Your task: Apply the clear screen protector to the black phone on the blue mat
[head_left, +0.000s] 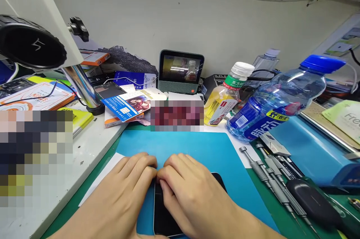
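Observation:
A smartphone (165, 216) with a black screen and a thin pale frame lies on a blue mat (174, 143). My left hand (123, 186) curls along its left edge, fingertips at the upper left corner and thumb low by the bottom. Across the screen reaches my right hand (191, 190), its fingers bent and its thumb pressed against the index finger at that same corner. The two hands touch at the fingertips. Whatever the right fingertips pinch is hidden behind the knuckles. Much of the phone is covered by the right hand.
On the right lie several precision screwdrivers (278, 186) and a black oval case (313, 201). A large blue-capped bottle (270, 108) and a tea bottle (225, 98) stand behind. A small display (181, 68) leans near the wall. On the left rises a microscope stand (84, 89).

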Motion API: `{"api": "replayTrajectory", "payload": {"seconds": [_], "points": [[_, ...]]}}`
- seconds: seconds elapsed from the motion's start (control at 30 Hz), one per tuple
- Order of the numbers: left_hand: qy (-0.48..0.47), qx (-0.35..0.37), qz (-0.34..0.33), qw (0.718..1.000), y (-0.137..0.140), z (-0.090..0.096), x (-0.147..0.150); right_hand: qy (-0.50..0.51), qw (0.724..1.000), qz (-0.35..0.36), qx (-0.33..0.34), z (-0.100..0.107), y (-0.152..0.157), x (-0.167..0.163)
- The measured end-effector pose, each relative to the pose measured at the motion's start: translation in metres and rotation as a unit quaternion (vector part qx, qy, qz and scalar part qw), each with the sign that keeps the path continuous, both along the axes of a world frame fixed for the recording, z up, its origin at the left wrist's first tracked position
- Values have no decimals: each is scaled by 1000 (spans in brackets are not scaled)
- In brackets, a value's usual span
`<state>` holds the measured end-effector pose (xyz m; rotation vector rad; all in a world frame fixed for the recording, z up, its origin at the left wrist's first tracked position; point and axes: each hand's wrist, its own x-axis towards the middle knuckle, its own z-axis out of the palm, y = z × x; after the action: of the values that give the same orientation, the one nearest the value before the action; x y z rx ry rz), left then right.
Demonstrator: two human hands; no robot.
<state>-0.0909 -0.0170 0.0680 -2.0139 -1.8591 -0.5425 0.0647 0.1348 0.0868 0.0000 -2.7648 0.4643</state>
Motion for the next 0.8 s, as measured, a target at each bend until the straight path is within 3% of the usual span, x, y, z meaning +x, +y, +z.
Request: {"api": "replayTrajectory", "payload": {"seconds": [0.47,0.8], "points": [[-47,-42,-3,998,3,14,4,-12,1000,10,-21,-3,3,0],[-56,-58,-7,997,1,11,5,-11,1000,10,-18,-5,3,-1]]}}
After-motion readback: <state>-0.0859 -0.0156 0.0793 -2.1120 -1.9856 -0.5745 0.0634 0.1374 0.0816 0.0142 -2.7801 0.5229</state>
